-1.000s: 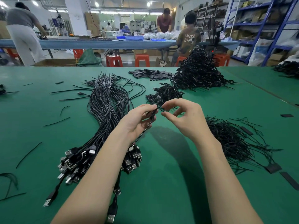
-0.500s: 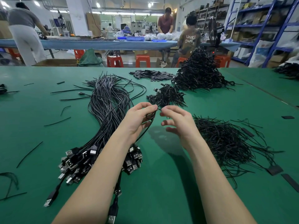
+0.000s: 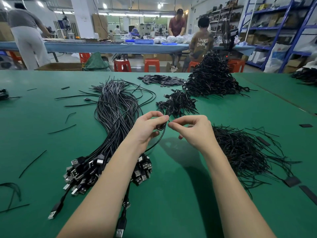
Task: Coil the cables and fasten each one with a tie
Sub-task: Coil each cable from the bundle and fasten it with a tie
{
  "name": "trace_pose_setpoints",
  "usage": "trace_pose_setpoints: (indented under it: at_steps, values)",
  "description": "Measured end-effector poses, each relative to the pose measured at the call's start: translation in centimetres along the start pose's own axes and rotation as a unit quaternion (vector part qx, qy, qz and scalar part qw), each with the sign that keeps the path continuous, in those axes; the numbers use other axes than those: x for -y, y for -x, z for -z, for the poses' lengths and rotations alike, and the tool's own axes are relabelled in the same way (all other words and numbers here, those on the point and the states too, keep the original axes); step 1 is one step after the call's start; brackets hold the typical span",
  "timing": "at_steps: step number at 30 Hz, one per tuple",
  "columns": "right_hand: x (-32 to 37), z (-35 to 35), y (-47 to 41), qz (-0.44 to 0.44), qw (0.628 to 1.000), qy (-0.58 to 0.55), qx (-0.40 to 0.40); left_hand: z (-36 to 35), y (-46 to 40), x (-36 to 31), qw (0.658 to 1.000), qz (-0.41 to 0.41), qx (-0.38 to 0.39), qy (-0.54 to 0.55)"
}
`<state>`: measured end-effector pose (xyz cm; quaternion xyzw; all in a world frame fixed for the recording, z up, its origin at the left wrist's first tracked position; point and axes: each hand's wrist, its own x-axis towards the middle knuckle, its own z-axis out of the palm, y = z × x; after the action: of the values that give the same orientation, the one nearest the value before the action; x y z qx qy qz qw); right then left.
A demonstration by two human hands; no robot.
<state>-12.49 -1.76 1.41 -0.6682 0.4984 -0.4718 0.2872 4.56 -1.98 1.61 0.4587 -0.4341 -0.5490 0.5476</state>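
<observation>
Bright, even overhead ceiling lights (image 3: 105, 5); soft arm shadows fall on the green surface (image 3: 171, 212). Wide-angle bending at edges; background slightly soft.

The desk (image 3: 180, 212) has a matt green covering. The cable bundle (image 3: 116, 107) looks like smooth, faintly glossy black plastic; its USB plugs (image 3: 75, 162) end in shiny bare metal shells.

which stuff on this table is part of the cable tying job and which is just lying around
Job: left hand gripping cable; right hand; loose cable bundle; ties; finished coils.
Lying about: black strips; stray tie; red stools.
</observation>
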Motion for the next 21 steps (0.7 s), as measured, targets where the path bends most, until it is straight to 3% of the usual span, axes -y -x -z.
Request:
trace_pose_setpoints:
  at_steps: [2, 3, 4, 6, 7, 8, 9, 10, 11, 14, 16, 18, 21]
  values:
    - [0.4, -0.3, 0.1, -0.084, 0.992, -0.086, 0.027, 0.1, 0.1, 0.2, 1.0, -0.01, -0.002, -0.01]
    - [0.6, -0.3, 0.1, -0.154, 0.974, -0.159, 0.037, 0.0, 0.1, 0.2, 1.0, -0.019, 0.002, -0.016]
    - [0.6, -0.4, 0.1, -0.239, 0.934, -0.26, 0.057, -0.1, 0.1, 0.3, 0.999, -0.033, 0.008, -0.023]
    - [0.6, -1.0, 0.3, -0.377, 0.77, -0.505, 0.099, -0.6, 0.2, 0.4, 0.995, -0.087, 0.016, -0.044]
    - [0.4, -1.4, 0.4, -0.404, 0.685, -0.598, 0.105, -0.7, 0.1, 0.6, 0.99, -0.127, 0.014, -0.06]
    - [0.2, -1.8, 0.6, -0.412, 0.626, -0.653, 0.109, -0.8, 0.0, 0.7, 0.983, -0.165, 0.008, -0.078]
    - [0.0, -2.0, 0.7, -0.411, 0.6, -0.677, 0.112, -0.9, -0.1, 0.9, 0.976, -0.194, 0.001, -0.097]
    - [-0.1, -2.2, 0.8, -0.403, 0.608, -0.675, 0.111, -0.9, -0.1, 1.0, 0.97, -0.212, -0.007, -0.114]
    - [0.0, -2.4, 0.7, -0.39, 0.646, -0.647, 0.104, -0.9, -0.1, 1.2, 0.967, -0.22, -0.017, -0.13]
    - [-0.3, -2.4, 0.6, -0.322, 0.838, -0.439, 0.037, -0.9, -0.2, 1.6, 0.966, -0.181, -0.037, -0.179]
    - [-0.8, -2.3, 0.6, -0.261, 0.92, -0.293, -0.009, -1.0, -0.2, 1.7, 0.975, -0.116, -0.004, -0.192]
    - [-1.2, -2.1, 0.6, -0.224, 0.954, -0.196, -0.037, -1.0, -0.2, 1.7, 0.981, -0.072, 0.012, -0.178]
    - [-1.8, -1.7, 0.6, -0.201, 0.973, -0.074, -0.081, -1.2, -1.2, 1.6, 0.986, -0.065, -0.05, -0.148]
